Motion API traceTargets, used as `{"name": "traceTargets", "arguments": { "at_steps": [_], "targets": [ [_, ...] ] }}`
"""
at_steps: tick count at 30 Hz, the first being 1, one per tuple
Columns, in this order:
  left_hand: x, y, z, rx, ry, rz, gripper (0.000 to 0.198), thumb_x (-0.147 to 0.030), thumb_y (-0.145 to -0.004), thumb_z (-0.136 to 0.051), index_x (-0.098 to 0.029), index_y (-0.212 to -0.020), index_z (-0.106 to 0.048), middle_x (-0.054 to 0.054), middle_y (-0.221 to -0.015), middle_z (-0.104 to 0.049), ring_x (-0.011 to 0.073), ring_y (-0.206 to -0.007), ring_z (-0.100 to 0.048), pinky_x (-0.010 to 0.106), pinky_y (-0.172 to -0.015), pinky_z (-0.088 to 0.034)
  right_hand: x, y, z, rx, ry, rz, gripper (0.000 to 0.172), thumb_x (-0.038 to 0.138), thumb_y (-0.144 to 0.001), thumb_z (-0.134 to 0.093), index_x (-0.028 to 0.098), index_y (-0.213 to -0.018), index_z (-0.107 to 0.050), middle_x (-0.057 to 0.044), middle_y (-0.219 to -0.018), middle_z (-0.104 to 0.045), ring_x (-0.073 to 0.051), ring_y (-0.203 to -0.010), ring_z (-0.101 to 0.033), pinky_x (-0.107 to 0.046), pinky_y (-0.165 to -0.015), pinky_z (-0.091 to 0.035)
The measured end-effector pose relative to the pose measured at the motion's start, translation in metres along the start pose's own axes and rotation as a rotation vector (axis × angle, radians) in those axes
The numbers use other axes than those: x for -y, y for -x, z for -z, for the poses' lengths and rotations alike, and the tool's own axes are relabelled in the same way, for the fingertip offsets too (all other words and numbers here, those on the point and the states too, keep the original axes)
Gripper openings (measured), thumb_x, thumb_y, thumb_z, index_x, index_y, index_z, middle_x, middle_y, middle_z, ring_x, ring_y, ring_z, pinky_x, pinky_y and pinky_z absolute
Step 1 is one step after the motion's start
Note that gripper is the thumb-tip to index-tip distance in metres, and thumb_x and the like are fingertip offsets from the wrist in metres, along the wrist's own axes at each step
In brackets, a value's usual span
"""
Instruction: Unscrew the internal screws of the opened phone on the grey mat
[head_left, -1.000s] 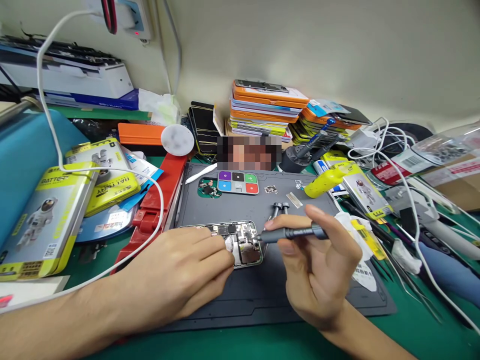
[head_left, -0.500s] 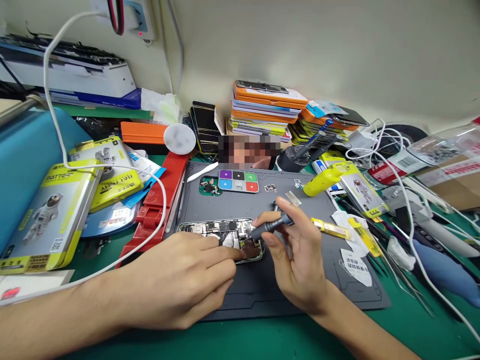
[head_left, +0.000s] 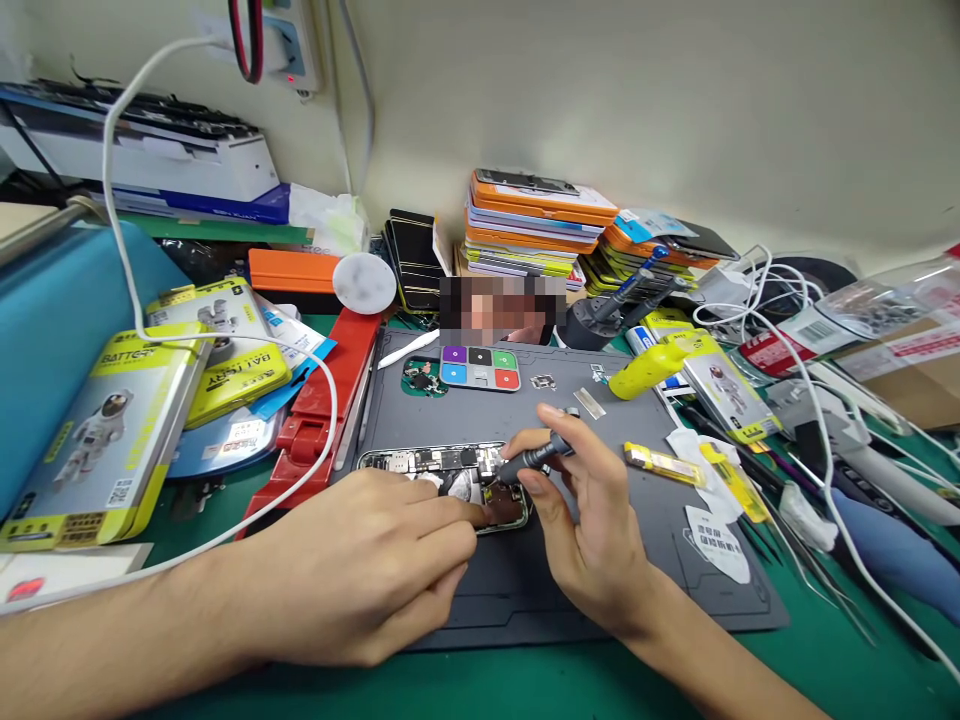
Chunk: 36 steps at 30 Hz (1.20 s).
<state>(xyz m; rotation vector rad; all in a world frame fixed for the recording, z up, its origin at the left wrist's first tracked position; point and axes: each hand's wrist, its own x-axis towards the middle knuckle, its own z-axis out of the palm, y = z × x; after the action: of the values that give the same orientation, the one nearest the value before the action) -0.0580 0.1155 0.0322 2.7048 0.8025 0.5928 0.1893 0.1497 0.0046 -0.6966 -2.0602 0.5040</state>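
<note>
An opened phone (head_left: 450,459), its circuit board and inner parts bare, lies on the dark grey work mat (head_left: 600,570). My left hand (head_left: 382,565) reaches across its lower edge, fingers curled, with the index fingertip pressing at the phone's right part. Part of the phone is hidden under that hand. A dark screwdriver (head_left: 534,459) is pinched in my right hand (head_left: 592,510), tilted, its lower end at the right end of the phone. The tip is too small to make out.
Behind the phone lie a colour-marked plate (head_left: 480,374), a small green board (head_left: 424,377) and a yellow bottle (head_left: 645,368). Battery boxes (head_left: 105,430) and a white cable (head_left: 330,400) flank the left; tweezers (head_left: 814,550) lie right. Stacked boxes (head_left: 532,215) stand at the back.
The view has shifted slightly, so the scene sits a little lower and further right. The screwdriver stays in my right hand at the phone's right end; my left fingertip stays pressed there.
</note>
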Motion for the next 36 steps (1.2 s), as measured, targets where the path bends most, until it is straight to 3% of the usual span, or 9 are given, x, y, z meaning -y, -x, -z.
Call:
{"name": "traceTargets", "arguments": {
  "at_steps": [13,20,26,31,36],
  "targets": [
    [0.0000,0.0013,0.0008,0.084,0.025,0.036,0.012,-0.017,-0.105,-0.052,-0.023,-0.098,-0.059,0.003,-0.102,-0.078,0.0188,-0.076,-0.074,0.033,-0.062,-0.051,0.0030,-0.0008,0.0005,0.014,0.000,-0.006,0.068,0.002,-0.106,-0.051,0.026,-0.167,-0.033,-0.007,-0.122,-0.067,-0.014,-0.102,-0.069,-0.029,-0.093,-0.062],
    [-0.0003,0.0035,-0.0001,0.132,0.006,0.056,0.011,-0.019,-0.106,-0.052,-0.024,-0.097,-0.057,-0.003,-0.104,-0.077,0.0165,-0.067,-0.069,0.039,-0.050,-0.041,0.0022,-0.0016,0.0023,0.032,0.057,0.065,0.074,-0.002,-0.103,-0.054,0.024,-0.169,-0.032,-0.014,-0.145,-0.065,-0.017,-0.122,-0.070,-0.031,-0.106,-0.061],
    [0.0002,0.0022,0.0003,0.129,0.007,0.056,0.011,-0.018,-0.105,-0.052,-0.023,-0.097,-0.057,-0.003,-0.100,-0.075,0.0159,-0.065,-0.066,0.039,-0.049,-0.039,0.0009,-0.0027,0.0027,0.042,0.056,0.077,0.073,-0.002,-0.103,-0.053,0.023,-0.168,-0.031,-0.015,-0.144,-0.067,-0.018,-0.118,-0.072,-0.032,-0.097,-0.065],
    [-0.0008,0.0017,0.0015,0.135,-0.007,0.063,0.011,-0.019,-0.104,-0.053,-0.024,-0.096,-0.057,-0.003,-0.096,-0.073,0.0160,-0.065,-0.065,0.039,-0.048,-0.037,0.0000,-0.0005,0.0044,0.060,0.049,0.040,0.070,0.000,-0.105,-0.051,0.022,-0.168,-0.031,-0.016,-0.148,-0.064,-0.016,-0.119,-0.072,-0.030,-0.098,-0.063],
    [-0.0015,0.0011,0.0019,0.116,0.006,0.055,0.013,-0.018,-0.105,-0.052,-0.023,-0.095,-0.058,-0.003,-0.092,-0.070,0.0155,-0.064,-0.063,0.038,-0.049,-0.038,0.0007,-0.0072,0.0056,0.052,0.064,0.130,0.071,-0.002,-0.101,-0.060,0.022,-0.165,-0.038,-0.012,-0.135,-0.071,-0.018,-0.111,-0.070,-0.033,-0.097,-0.061]
  ]
}}
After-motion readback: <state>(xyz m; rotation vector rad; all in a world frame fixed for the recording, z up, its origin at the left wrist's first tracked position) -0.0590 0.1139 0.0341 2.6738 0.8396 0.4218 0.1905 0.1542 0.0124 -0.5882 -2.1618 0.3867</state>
